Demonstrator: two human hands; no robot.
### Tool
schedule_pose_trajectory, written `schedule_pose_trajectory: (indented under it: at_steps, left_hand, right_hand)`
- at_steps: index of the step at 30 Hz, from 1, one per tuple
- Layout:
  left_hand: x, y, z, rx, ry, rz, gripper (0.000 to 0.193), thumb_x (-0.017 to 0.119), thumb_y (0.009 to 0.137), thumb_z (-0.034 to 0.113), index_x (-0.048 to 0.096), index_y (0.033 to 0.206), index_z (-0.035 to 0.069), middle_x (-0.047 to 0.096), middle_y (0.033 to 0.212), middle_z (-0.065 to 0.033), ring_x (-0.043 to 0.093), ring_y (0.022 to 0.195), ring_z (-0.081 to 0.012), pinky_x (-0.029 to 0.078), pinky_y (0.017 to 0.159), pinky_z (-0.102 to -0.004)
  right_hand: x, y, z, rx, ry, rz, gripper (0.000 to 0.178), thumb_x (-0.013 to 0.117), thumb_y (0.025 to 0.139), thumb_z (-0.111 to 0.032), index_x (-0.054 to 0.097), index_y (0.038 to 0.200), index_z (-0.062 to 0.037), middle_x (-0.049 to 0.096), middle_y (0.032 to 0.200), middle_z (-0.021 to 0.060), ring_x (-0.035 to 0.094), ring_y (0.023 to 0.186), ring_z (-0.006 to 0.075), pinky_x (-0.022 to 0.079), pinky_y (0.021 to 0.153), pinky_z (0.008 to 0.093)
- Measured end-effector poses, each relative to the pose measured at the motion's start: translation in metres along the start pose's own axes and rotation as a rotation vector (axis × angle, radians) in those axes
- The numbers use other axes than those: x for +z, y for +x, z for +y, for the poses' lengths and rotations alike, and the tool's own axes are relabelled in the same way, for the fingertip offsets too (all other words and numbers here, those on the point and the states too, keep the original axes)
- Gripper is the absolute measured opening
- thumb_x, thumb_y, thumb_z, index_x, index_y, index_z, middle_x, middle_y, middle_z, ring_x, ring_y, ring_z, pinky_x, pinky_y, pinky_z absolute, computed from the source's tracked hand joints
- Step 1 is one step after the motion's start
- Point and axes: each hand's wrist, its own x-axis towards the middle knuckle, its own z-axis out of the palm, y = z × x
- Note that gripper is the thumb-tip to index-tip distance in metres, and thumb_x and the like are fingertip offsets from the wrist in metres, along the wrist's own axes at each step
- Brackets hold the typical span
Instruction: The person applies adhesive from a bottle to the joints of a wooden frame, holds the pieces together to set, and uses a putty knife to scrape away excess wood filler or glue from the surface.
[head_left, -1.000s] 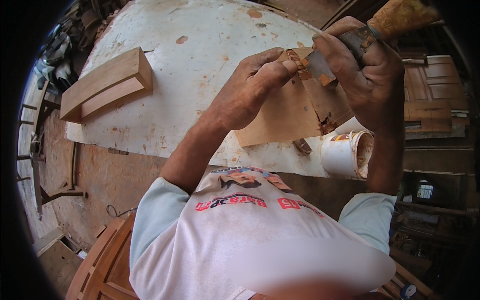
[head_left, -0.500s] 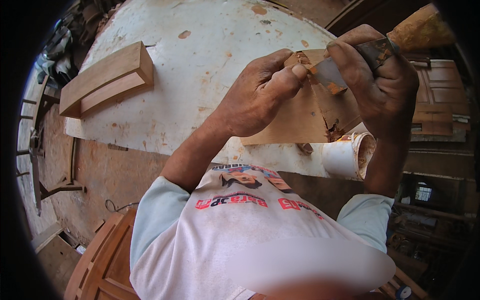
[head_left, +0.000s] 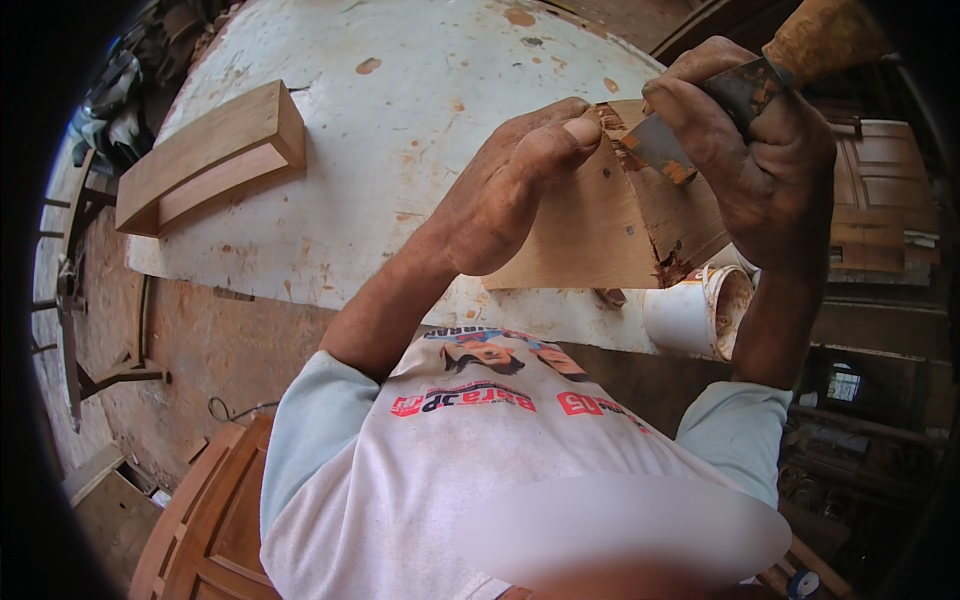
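The step in hand seems to be working a blade into the ragged joint of a pale brown, box-shaped wooden piece [head_left: 585, 235], which sits on the right part of a stained white surface [head_left: 400, 120], close to its near edge. The 2 hands are apart. The right hand [head_left: 755, 165] is clamped on a grey, rust-flecked metal scraper with a yellow-brown handle [head_left: 745, 95], its tip at the joint. The left hand [head_left: 505, 190] lies against the far end of the piece; whether it grips cannot be told. The next move likely calls for steady support and fingertips off the blade's path. A white plastic tub [head_left: 680, 315] crowds the near right corner; wider room stretches leftward, toward a brown wooden piece with a curved recess [head_left: 210, 165].
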Motion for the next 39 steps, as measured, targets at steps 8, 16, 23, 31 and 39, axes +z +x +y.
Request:
schedule_pose_trajectory:
  at_steps: [8, 16, 23, 31, 39]
  left_hand:
    - [0.002, 0.0, 0.008, -0.156, 0.038, -0.024, 0.058, 0.044, 0.1, 0.049, 0.061, 0.114, -0.004, 0.063, 0.101, -0.0152, 0.057, 0.095, -0.0229, 0.045, 0.091, -0.0356]
    - [-0.003, 0.003, 0.009, -0.145, 0.093, -0.042, 0.056, 0.045, 0.099, 0.049, 0.062, 0.112, -0.003, 0.063, 0.1, -0.0112, 0.055, 0.094, -0.02, 0.045, 0.089, -0.0337]
    - [0.002, -0.001, -0.002, 0.022, 0.03, -0.002, 0.059, 0.04, 0.101, 0.051, 0.062, 0.114, -0.003, 0.065, 0.103, -0.0105, 0.054, 0.095, -0.0176, 0.045, 0.089, -0.0329]
    - [0.002, -0.001, 0.006, 0.021, 0.123, 0.0, 0.055, 0.039, 0.104, 0.048, 0.061, 0.113, -0.002, 0.063, 0.099, -0.007, 0.053, 0.09, -0.0147, 0.044, 0.085, -0.0282]
    - [-0.002, 0.002, 0.0, -0.113, 0.055, 0.014, 0.051, 0.043, 0.102, 0.048, 0.062, 0.104, 0.001, 0.054, 0.086, 0.0003, 0.044, 0.078, -0.0098, 0.038, 0.071, -0.0276]
  right_hand:
    - [-0.004, -0.003, 0.001, -0.009, -0.002, -0.001, 0.011, 0.066, 0.097, -0.007, 0.068, 0.097, 0.0034, 0.067, 0.088, 0.0048, 0.062, 0.081, 0.0106, 0.051, 0.074, 0.0264]
    - [-0.005, 0.0, 0.0, 0.033, 0.014, -0.029, 0.013, 0.068, 0.097, -0.01, 0.069, 0.098, 0.0024, 0.068, 0.092, 0.0043, 0.063, 0.083, 0.0088, 0.051, 0.073, 0.0268]
    - [-0.001, 0.0, 0.012, -0.102, 0.075, -0.005, 0.012, 0.067, 0.098, -0.01, 0.069, 0.1, 0.0016, 0.067, 0.09, 0.0024, 0.062, 0.081, 0.0091, 0.051, 0.074, 0.026]
    - [-0.001, -0.002, 0.006, -0.023, 0.214, -0.043, 0.011, 0.066, 0.099, -0.008, 0.065, 0.099, 0.003, 0.066, 0.083, 0.0067, 0.062, 0.074, 0.0122, 0.051, 0.068, 0.0292]
    - [0.002, -0.007, 0.011, -0.118, 0.118, -0.012, 0.013, 0.063, 0.102, -0.013, 0.067, 0.101, -0.0004, 0.065, 0.086, 0.0028, 0.06, 0.077, 0.0086, 0.051, 0.071, 0.0267]
